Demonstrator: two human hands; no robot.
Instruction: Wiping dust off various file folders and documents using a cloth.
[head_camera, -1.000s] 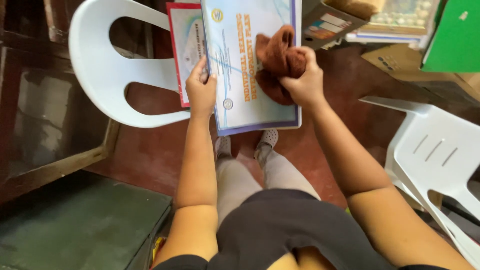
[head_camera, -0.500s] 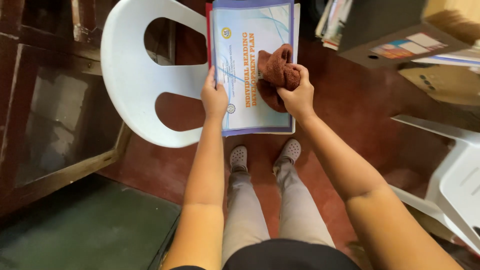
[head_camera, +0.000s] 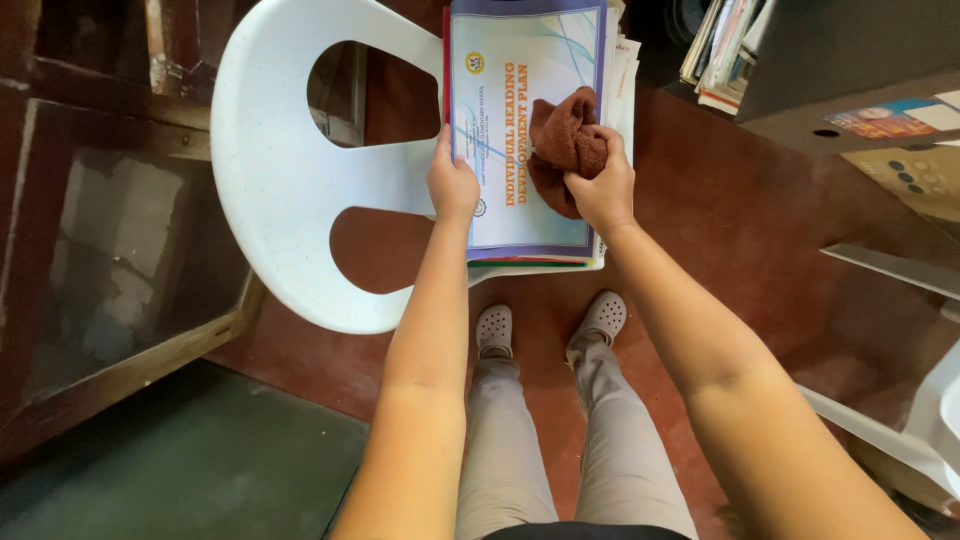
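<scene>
A bunched brown cloth (head_camera: 565, 145) is gripped in the right hand (head_camera: 603, 190) and pressed on a blue-bordered booklet (head_camera: 525, 100). The booklet's left edge is pinched by the left hand (head_camera: 452, 185); it tops a stack of papers (head_camera: 618, 70) lying on a white plastic chair (head_camera: 280, 180). More books (head_camera: 725, 45) are shelved at upper right, beside a cardboard box (head_camera: 900, 160) bearing coloured labels.
</scene>
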